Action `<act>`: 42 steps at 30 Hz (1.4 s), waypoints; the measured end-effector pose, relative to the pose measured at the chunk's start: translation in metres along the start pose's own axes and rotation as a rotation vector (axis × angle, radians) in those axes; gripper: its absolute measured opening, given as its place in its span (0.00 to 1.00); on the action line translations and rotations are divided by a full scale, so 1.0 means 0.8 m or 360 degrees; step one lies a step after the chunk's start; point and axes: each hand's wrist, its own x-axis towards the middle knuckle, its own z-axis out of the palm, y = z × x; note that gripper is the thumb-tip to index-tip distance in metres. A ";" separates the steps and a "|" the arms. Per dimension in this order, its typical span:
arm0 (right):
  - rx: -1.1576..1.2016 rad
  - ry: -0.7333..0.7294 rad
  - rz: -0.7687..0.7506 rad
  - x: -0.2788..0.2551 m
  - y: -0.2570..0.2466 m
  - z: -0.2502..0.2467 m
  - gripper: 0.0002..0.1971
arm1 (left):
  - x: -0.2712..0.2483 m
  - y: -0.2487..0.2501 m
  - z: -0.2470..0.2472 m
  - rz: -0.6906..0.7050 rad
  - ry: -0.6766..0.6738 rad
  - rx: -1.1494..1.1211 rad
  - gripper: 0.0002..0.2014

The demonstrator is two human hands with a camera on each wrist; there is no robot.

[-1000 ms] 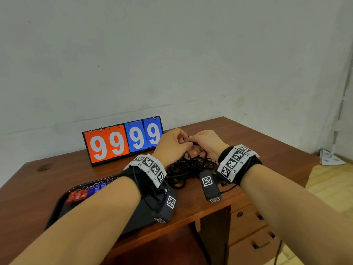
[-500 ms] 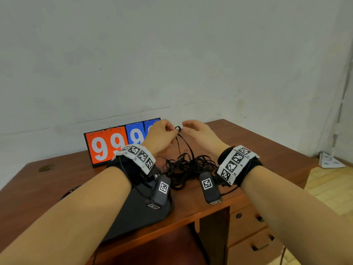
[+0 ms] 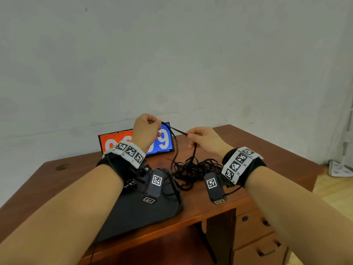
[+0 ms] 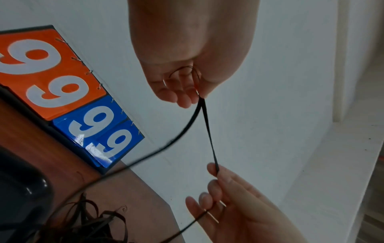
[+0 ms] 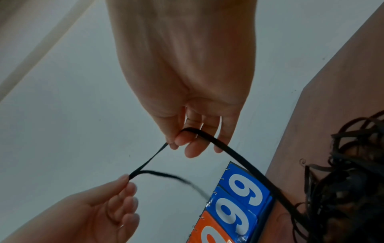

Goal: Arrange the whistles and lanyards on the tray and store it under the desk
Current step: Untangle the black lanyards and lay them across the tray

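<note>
Above the scoreboard (image 3: pixel 164 139), left hand (image 3: pixel 146 129) and right hand (image 3: pixel 205 139) each pinch one black lanyard (image 3: pixel 176 131), likely freeing it from the tangle (image 3: pixel 193 168).

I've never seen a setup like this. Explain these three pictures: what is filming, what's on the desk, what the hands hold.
No machine here: a person works with bare hands, wearing one camera on the head and one on each wrist. The checkered bands are on the wrists, above the wrist cameras. The wide picture is the head view; the other two look along each hand.

The left hand and right hand each pinch one black lanyard strap, stretched between them. Its ends trail down toward the tangled pile of lanyards on the wooden desk. A black tray lies at the near edge. A flip scoreboard showing nines stands by the wall. No whistles are visible now.
</note>
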 end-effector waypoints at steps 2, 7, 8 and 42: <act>0.0020 0.0005 0.0064 -0.003 -0.001 -0.004 0.05 | 0.001 -0.001 -0.009 -0.0019 0.0041 -0.0007 0.01; -0.0116 -0.0077 0.0044 -0.007 -0.002 0.011 0.20 | -0.015 0.009 -0.009 -0.0052 -0.0257 -0.0079 0.01; -0.0162 -0.0096 0.0013 -0.006 -0.005 0.016 0.22 | -0.019 0.013 -0.006 -0.0039 -0.0335 -0.0067 0.02; 0.0135 0.0196 0.0333 -0.022 0.033 -0.029 0.10 | 0.016 -0.068 -0.116 -0.0158 0.0572 0.0055 0.05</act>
